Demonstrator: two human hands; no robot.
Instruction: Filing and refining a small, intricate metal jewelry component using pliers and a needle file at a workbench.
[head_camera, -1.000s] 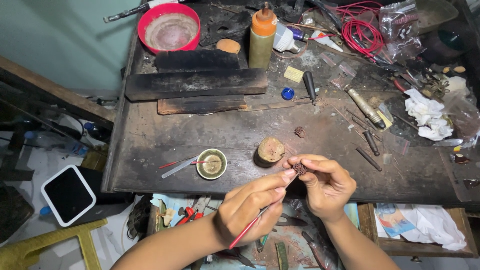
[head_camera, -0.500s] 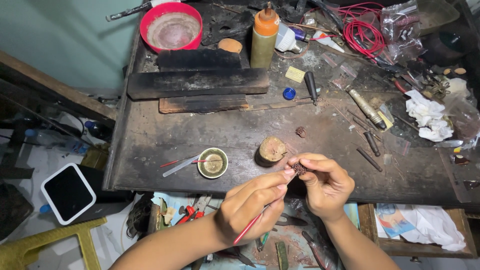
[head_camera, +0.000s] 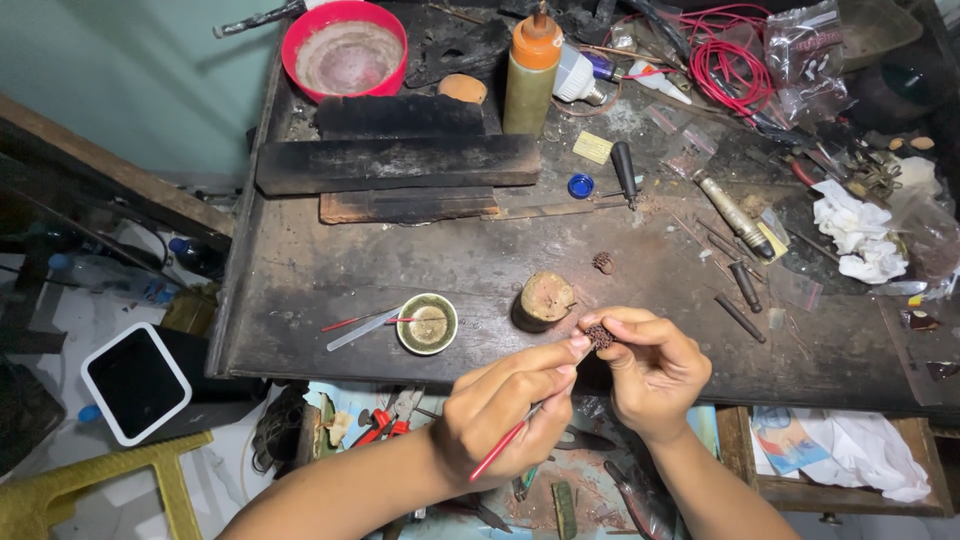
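Two hands working a small brown bead at the near edge of a cluttered dark workbench.

Right hand (head_camera: 655, 375), lower centre-right of frame, fingers pinched together on the bead (head_camera: 599, 336), a small rough brown ball, held just above the bench edge. Left hand (head_camera: 505, 410), lower centre, fingers closed on a thin red-handled tool (head_camera: 508, 445), its upper end hidden at the fingertips, which touch the bead. Just upper left of the bead: short wooden stump (head_camera: 544, 299). Left of that, small round dish (head_camera: 427, 323) with red and clear sticks by it. Second brown bead (head_camera: 603, 262) lies apart, centre. Red bowl (head_camera: 345, 45) upper left, orange-capped bottle (head_camera: 530, 70) top centre, workbench (head_camera: 300, 270).
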